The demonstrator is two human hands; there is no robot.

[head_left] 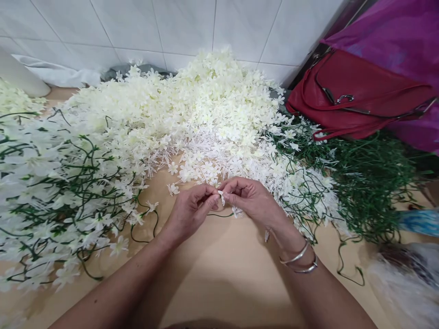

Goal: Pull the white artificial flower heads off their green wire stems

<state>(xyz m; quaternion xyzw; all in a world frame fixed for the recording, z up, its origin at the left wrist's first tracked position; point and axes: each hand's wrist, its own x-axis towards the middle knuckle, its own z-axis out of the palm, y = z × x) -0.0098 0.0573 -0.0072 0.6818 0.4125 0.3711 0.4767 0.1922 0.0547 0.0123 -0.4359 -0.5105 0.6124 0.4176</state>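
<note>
My left hand (193,210) and my right hand (247,197) meet at the middle of the view, both pinched round a small white flower (222,197). Its petals show between the fingertips. Just below the fingers a thin green stem (219,215) runs toward another white blossom (237,211) under my right hand. Beyond my hands rises a large heap of cream-white flowers (212,96). White flowers on green stems (82,183) are piled at the left.
Green stems (373,178) lie heaped at the right below a red handbag (370,89) and a purple bag (398,41). Clear plastic (408,283) sits at the lower right. A tiled wall (185,25) stands behind the tan table (219,274).
</note>
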